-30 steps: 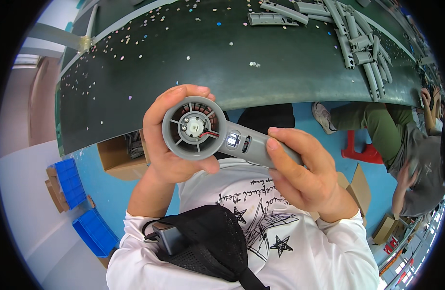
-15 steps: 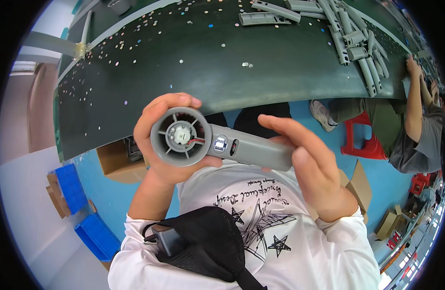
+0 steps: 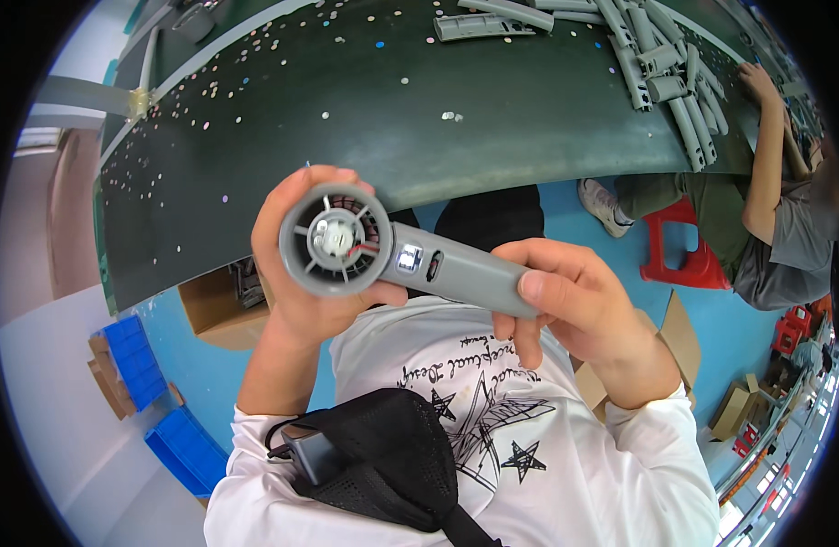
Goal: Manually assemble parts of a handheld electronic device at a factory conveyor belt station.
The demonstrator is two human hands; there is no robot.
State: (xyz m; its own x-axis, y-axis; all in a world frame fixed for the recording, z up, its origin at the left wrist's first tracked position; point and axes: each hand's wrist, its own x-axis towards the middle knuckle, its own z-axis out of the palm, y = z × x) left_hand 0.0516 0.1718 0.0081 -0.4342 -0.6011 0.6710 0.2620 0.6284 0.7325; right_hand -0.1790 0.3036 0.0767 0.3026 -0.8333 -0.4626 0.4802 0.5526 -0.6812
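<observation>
Grey plastic is used for the handheld fan (image 3: pixel 454 271), which is held slantwise at the centre of the frame in the head view. Its round ring (image 3: pixel 333 288) is cupped from the left and below by the left hand (image 3: pixel 296 296), while the far end of its handle (image 3: pixel 488 284) is gripped between thumb and fingers by the right hand (image 3: pixel 588 305). Inside the ring, a red wire (image 3: pixel 365 246) is seen beside a white hub (image 3: pixel 335 239); it could be snagged if a fingertip were pushed between the spokes. Since the fan is held off the near edge of the dark green table (image 3: pixel 346 150), it could be dropped onto the blue floor (image 3: pixel 565 208) if both grips were loosened. The ring's joint could be strained by a hard twist of the handle.
</observation>
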